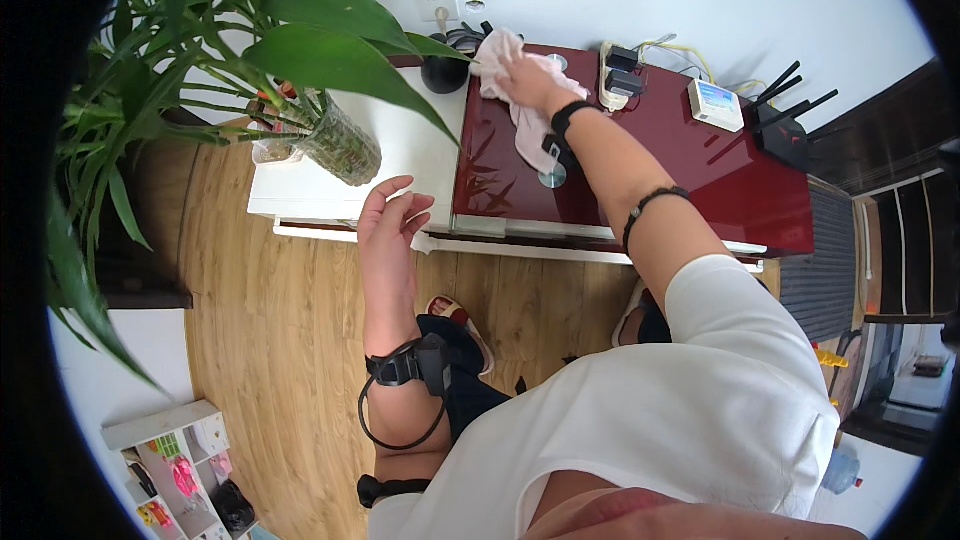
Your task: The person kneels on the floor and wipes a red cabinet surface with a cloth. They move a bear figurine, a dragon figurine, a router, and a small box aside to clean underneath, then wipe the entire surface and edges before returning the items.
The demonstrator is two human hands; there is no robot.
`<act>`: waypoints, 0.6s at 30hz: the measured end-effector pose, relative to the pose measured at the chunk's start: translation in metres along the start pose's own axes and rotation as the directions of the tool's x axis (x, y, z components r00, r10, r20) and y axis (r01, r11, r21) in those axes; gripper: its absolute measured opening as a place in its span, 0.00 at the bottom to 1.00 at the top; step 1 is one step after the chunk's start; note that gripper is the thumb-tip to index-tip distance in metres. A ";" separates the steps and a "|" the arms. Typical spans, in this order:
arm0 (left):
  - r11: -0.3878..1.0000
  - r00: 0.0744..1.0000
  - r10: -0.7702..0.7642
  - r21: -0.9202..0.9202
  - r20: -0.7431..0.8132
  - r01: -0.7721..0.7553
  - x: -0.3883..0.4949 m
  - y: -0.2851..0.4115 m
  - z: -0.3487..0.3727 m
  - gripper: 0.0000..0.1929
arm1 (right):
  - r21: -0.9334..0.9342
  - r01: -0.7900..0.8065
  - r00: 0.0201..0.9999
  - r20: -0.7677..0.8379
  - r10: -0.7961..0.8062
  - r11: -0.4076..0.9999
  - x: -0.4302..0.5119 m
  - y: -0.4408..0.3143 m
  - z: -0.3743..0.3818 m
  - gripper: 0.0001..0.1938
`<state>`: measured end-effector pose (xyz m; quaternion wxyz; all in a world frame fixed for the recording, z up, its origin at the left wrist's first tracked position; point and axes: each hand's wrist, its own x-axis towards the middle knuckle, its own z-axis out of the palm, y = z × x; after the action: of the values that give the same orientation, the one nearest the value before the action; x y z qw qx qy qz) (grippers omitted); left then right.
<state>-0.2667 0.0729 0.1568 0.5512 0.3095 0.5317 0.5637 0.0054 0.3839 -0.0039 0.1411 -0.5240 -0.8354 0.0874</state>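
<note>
A pale pink cloth (pixel 534 139) lies crumpled on the glossy dark red top (pixel 675 165) of a low cabinet, near the wall. My right hand (pixel 531 82) rests on this cloth and grips it, with part of the fabric trailing towards the front edge. Clear round discs, one of them a glass-like disc (pixel 553 177), show beside the cloth. Raised in front of the white part (pixel 412 127) of the cabinet, my left hand (pixel 394 211) holds nothing; its fingers are loosely bent and apart.
Long leaves of a potted plant in a glass vase (pixel 341 146) reach over the cabinet's left side. A black round object (pixel 444 73) stands near the wall socket (pixel 437 6). To the right are a power strip (pixel 613 94), a white box (pixel 716 105) and a black router (pixel 781 136).
</note>
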 end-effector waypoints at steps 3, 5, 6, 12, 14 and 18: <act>1.000 1.000 0.019 0.003 0.001 -0.019 -0.002 -0.002 -0.003 0.12 | 0.127 0.216 0.974 -0.096 -0.205 0.968 -0.043 -0.043 0.001 0.34; 1.000 1.000 0.020 0.008 0.004 -0.020 -0.004 -0.004 -0.004 0.12 | 0.144 0.258 0.966 -0.046 -0.254 0.955 -0.079 -0.072 -0.003 0.36; 1.000 1.000 0.020 0.011 0.006 -0.020 -0.004 -0.004 -0.005 0.12 | 0.175 0.291 0.957 -0.066 -0.283 0.941 -0.097 -0.087 -0.004 0.37; 0.999 0.999 0.023 0.036 0.030 -0.024 -0.008 -0.007 -0.006 0.13 | 0.163 0.433 0.901 -0.039 -0.433 0.887 -0.203 -0.161 -0.011 0.36; 1.000 1.000 0.011 0.027 0.026 -0.012 -0.009 -0.009 -0.007 0.13 | 0.118 0.394 0.913 0.065 -0.403 0.911 -0.216 -0.167 -0.013 0.37; 1.000 1.000 -0.008 0.016 0.026 0.008 -0.009 -0.012 -0.010 0.13 | 0.176 0.337 0.937 0.037 -0.348 0.925 -0.182 -0.140 -0.005 0.30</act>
<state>-0.2710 0.0595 0.1452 0.5580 0.3191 0.5300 0.5532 -0.0372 0.1594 0.0162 0.1693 -0.3532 -0.9080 0.1488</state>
